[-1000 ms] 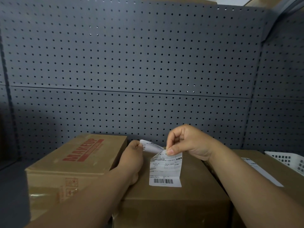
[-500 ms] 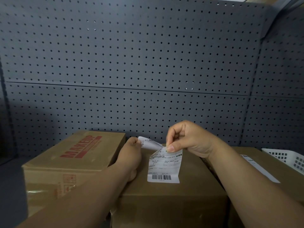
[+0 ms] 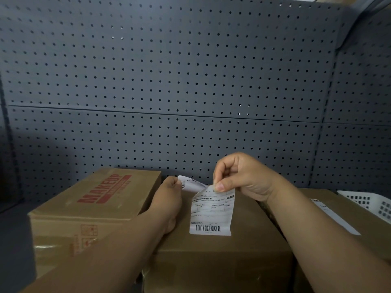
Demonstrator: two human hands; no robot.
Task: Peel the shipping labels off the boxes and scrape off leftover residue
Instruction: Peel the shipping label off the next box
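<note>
Shipping label [image 3: 211, 210], head view: white, barcode along its lower edge, on top of the middle box [image 3: 243, 261]. Upper half lifted and curled away from the cardboard, lower edge seemingly flat against it. Stuck down there or merely resting: impossible to tell.

Pinched at the upper left corner by the left hand [image 3: 169, 199], thumb and forefinger closed together on the curled flap, heel of the hand resting on the box top. Pinched at the upper right by the right hand [image 3: 243, 178], thumb pressed onto the paper against curled fingers.

Compared with a second ago: same two pinches, same corners, barely any more paper raised. Mostly a slight upward drift of the whole scene in frame, probably from the head. Judged a slow, careful stretch of the peel rather than a firm pull, roughly halfway down. No residue to be seen, with the freed cardboard hidden behind the raised paper, so scraping not yet in question.

Just left: box printed MAKEUP [image 3: 95, 199]. To the right: another box [image 3: 372, 235] with a second label [image 3: 336, 218] flat and untouched, so more peeling ahead. White basket [image 3: 372, 204] at far right, grey pegboard [image 3: 169, 81] behind.
</note>
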